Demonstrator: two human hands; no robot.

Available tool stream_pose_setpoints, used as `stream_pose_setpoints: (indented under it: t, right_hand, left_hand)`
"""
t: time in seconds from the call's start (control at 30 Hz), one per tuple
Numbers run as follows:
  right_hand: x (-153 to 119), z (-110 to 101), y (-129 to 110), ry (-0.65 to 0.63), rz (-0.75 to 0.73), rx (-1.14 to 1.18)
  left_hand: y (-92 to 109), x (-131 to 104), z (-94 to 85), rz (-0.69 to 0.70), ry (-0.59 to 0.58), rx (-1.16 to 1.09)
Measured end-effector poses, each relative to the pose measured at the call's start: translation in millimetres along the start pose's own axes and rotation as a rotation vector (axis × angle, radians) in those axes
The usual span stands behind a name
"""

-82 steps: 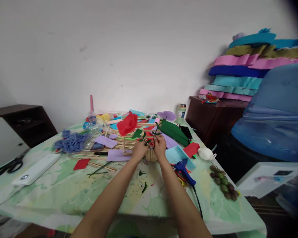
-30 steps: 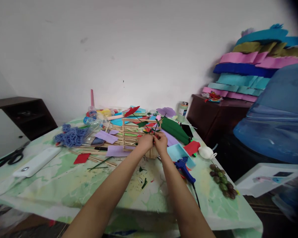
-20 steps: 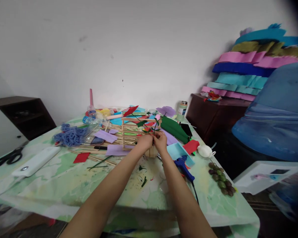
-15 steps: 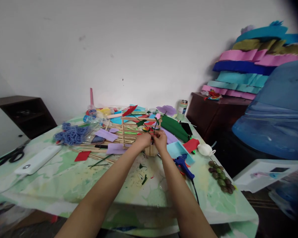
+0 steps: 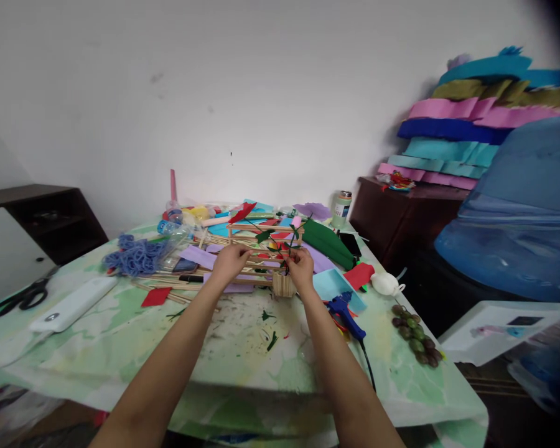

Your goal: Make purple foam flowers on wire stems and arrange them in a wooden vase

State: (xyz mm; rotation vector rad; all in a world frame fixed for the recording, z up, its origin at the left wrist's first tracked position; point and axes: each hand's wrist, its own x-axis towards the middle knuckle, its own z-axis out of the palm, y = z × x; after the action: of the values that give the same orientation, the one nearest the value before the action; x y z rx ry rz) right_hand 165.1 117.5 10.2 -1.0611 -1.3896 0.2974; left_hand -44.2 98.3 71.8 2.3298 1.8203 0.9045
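A small frame of thin wooden sticks [image 5: 264, 228] stands upright on the table, with a little pot of bundled sticks [image 5: 284, 285] at its lower right. Dark green stems with paper leaves [image 5: 265, 236] rise from the pot, and a red paper piece [image 5: 242, 212] tops the leaning one. My left hand [image 5: 230, 264] is closed at the left part of the frame, its fingertips on a crossbar. Just above the pot, my right hand [image 5: 301, 269] pinches the green stem. What lies under its fingertips is partly hidden.
A blue glue gun [image 5: 346, 316] with its cord lies right of my right forearm, near grapes [image 5: 416, 335] and a light blue tray [image 5: 329, 283]. Blue yarn [image 5: 136, 255], a white power bank [image 5: 72, 303] and black scissors [image 5: 23, 297] lie left. Green scraps [image 5: 271, 341] dot the front.
My left hand has moved left, away from the stem and my right hand, to the left part of the stick frame. My right hand stays at the stem above the pot.
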Motion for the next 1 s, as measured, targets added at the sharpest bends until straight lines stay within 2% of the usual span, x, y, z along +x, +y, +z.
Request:
stream_pose_setpoints:
  t: [0.07, 0.13, 0.2, 0.27, 0.43, 0.6, 1.0]
  right_hand:
    - [-1.3, -0.6, -2.2, 0.005, -0.009, 0.008]
    - [-2.1, -0.4, -3.4, 0.012, -0.013, 0.016]
    - [-2.4, 0.4, -3.6, 0.020, -0.011, 0.021]
    - [-2.2, 1.5, -3.3, 0.029, -0.005, 0.021]
    - [-1.2, 3.3, -2.5, 0.045, 0.003, 0.006]
    - [1.2, 6.4, -0.3, 0.068, 0.007, -0.015]
    - [1.9, 7.3, -2.2, 0.096, 0.006, -0.002]
  left_hand:
    - [-12.7, -5.0, -0.1, -0.037, 0.146, -0.006]
    - [-25.1, -4.3, 2.9, -0.056, 0.349, -0.016]
    - [-35.8, 2.4, 7.0, -0.012, 0.578, -0.067]
    - [-42.8, 13.1, 9.8, 0.079, 0.669, -0.136]
    - [-43.9, 38.8, 7.4, 0.229, 0.564, -0.278]
    - [-39.6, 53.0, 4.9, 0.267, 0.519, -0.362]
    - [-24.1, 74.5, 5.0, -0.045, 0.517, -0.582]
